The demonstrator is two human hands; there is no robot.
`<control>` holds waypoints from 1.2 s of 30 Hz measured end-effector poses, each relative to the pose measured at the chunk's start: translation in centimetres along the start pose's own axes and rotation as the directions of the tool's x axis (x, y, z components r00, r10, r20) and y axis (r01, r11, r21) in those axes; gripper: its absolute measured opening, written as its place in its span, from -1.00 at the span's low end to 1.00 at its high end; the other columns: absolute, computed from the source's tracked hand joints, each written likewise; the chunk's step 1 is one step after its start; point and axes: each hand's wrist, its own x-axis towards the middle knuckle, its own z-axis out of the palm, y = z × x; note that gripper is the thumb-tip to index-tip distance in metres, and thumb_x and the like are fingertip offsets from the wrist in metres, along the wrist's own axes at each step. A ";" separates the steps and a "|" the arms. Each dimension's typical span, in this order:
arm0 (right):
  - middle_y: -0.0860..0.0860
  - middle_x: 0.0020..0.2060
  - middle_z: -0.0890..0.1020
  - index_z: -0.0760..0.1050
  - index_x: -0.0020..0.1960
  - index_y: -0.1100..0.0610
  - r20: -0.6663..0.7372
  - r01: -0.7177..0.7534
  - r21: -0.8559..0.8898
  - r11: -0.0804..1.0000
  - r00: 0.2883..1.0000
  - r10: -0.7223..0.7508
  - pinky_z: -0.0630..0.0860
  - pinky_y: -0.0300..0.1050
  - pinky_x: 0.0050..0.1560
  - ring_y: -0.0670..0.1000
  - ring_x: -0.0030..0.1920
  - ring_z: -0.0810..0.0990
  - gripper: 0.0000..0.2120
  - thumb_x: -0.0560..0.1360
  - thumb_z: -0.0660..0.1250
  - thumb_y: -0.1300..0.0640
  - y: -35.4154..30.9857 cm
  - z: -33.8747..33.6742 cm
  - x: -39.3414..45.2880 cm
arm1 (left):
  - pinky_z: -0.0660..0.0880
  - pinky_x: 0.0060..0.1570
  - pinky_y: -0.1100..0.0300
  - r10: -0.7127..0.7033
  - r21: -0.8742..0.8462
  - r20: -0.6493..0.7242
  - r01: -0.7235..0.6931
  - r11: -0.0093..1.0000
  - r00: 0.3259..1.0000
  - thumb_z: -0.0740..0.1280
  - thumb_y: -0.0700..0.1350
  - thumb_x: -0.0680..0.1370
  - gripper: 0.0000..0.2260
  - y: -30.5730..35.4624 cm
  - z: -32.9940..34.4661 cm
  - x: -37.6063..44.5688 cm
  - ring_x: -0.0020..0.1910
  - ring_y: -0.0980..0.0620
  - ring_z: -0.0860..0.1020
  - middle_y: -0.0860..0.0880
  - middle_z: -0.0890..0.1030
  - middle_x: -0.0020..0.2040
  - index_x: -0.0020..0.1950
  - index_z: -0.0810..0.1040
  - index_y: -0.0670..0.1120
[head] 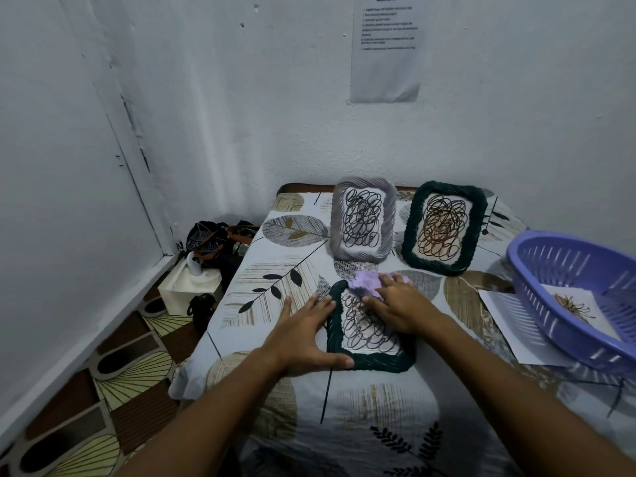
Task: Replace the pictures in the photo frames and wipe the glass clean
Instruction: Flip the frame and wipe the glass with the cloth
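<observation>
A dark green woven photo frame (373,360) with a black scribble picture lies flat on the table. My left hand (304,333) rests open against its left edge, thumb along the bottom rim. My right hand (399,306) presses a crumpled purple cloth (364,283) onto the upper part of the glass. Two more frames stand upright behind: a grey one (361,220) with a black scribble and a dark green one (444,227) with a brown scribble.
A purple plastic basket (550,297) holding a scribble picture sits at the right, over a white sheet (506,315). The leaf-patterned tablecloth (275,270) covers the table. Bags and a white box (189,284) lie on the floor at the left by the wall.
</observation>
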 end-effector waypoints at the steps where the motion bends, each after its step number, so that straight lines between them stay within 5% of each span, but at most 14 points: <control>1: 0.15 0.53 0.13 0.25 0.48 -0.03 0.001 -0.025 0.022 0.999 1.000 0.025 0.02 0.16 0.50 0.19 0.53 0.03 -0.51 0.63 -0.05 -0.17 0.6 -0.1 -0.2 | -0.38 0.46 -0.10 0.001 0.000 -0.002 -0.001 1.000 1.000 0.17 0.58 0.22 0.07 0.0 0.0 0.0 0.53 0.21 -0.16 0.11 -0.02 0.58 0.59 -0.02 0.07; 14: 0.10 0.55 0.08 0.22 0.49 -0.10 0.005 0.022 -0.005 1.000 1.000 -0.022 -0.05 0.16 0.49 0.17 0.54 0.00 -0.54 0.63 -0.07 -0.17 -2.7 0.5 1.2 | -0.35 0.47 -0.12 0.005 0.007 0.015 -0.005 1.000 1.000 0.16 0.58 0.22 0.07 0.0 -0.1 0.1 0.54 0.18 -0.15 0.07 0.02 0.59 0.58 0.00 0.04; 21: 0.14 0.50 0.21 0.51 0.21 0.16 0.036 -0.096 0.083 0.992 0.995 0.093 0.29 0.07 0.38 0.15 0.44 0.26 -0.50 0.62 0.00 -0.18 1.7 -1.3 -1.4 | -0.37 0.47 -0.11 0.007 0.006 0.006 -0.007 1.000 1.000 0.16 0.58 0.21 0.08 0.0 0.0 0.1 0.54 0.19 -0.16 0.10 0.00 0.58 0.58 -0.01 0.05; 27: 0.11 0.55 0.03 0.24 0.48 -0.08 0.013 0.032 0.007 0.999 0.999 -0.032 -0.10 0.17 0.50 0.17 0.54 -0.04 -0.54 0.63 -0.07 -0.18 -2.0 0.1 0.8 | -0.36 0.47 -0.09 -0.001 -0.020 0.001 0.001 1.000 1.000 0.26 0.53 0.24 0.06 0.3 -0.3 -0.1 0.54 0.18 -0.13 0.04 0.04 0.58 0.58 0.03 0.03; 36: 0.10 0.56 0.00 0.20 0.51 -0.06 0.030 0.066 0.037 0.997 0.997 -0.068 -0.15 0.08 0.50 0.14 0.55 -0.09 -0.53 0.64 -0.05 -0.16 -2.6 0.6 0.4 | -0.33 0.49 -0.05 -0.043 -0.083 -0.012 0.042 0.996 0.999 0.31 0.55 0.20 0.18 0.1 -0.1 0.1 0.55 0.13 -0.02 0.02 0.06 0.59 0.58 -0.20 0.04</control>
